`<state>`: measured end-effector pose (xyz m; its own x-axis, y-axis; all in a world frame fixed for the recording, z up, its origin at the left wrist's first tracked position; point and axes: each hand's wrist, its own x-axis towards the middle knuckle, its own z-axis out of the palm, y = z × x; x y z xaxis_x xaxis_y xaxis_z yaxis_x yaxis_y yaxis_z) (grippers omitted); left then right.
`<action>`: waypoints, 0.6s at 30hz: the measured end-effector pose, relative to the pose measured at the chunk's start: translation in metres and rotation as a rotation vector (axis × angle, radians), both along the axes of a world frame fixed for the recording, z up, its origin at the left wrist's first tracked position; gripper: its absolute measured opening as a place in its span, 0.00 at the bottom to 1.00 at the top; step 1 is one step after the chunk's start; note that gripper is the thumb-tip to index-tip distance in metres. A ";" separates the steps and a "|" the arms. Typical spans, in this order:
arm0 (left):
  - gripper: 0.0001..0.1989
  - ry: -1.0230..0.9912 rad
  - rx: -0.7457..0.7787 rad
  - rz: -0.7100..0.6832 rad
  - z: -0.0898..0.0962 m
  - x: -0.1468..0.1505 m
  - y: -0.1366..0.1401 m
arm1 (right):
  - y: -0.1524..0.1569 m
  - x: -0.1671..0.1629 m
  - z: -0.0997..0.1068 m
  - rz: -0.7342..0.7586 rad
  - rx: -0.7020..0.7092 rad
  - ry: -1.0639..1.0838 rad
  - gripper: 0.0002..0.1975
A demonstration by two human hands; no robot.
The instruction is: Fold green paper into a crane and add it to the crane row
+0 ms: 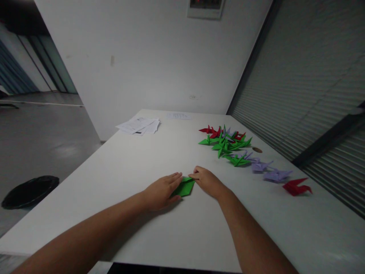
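Note:
A folded piece of green origami paper [184, 188] lies on the white table in front of me. My left hand [164, 191] rests flat over its left side, fingers stretched out and thumb along the near edge, covering part of the sheet. At the far right corner of the paper, my right hand [205, 180] has its fingers curled in a pinch on the edge. Off to the right sit several finished paper cranes: green ones [224, 144], purple ones [276, 175] and a red one [297, 187] nearest me.
Loose printed sheets [138, 125] lie at the table's far left, and another sheet [179, 115] lies by the wall. A round brown disc or hole [257, 150] shows beside the cranes. Window blinds [308, 83] flank the right edge. A black-lined bin [30, 192] stands on the floor at left.

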<state>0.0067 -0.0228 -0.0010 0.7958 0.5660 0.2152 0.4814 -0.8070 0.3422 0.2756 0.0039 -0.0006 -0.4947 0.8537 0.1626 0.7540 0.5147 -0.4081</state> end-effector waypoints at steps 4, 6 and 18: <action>0.30 0.133 0.059 -0.077 -0.004 0.000 -0.001 | 0.001 0.002 0.000 -0.053 -0.019 -0.019 0.11; 0.28 0.153 0.084 -0.098 -0.004 -0.002 -0.002 | 0.002 0.004 0.001 -0.067 -0.015 -0.049 0.11; 0.28 0.221 0.176 0.041 -0.014 0.001 -0.001 | -0.010 -0.019 0.008 0.067 0.352 -0.048 0.25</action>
<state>0.0076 -0.0240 -0.0146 0.8116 0.5679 0.1366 0.5621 -0.8230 0.0821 0.2564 -0.0056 0.0070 -0.5615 0.7149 0.4166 0.7280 0.6662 -0.1619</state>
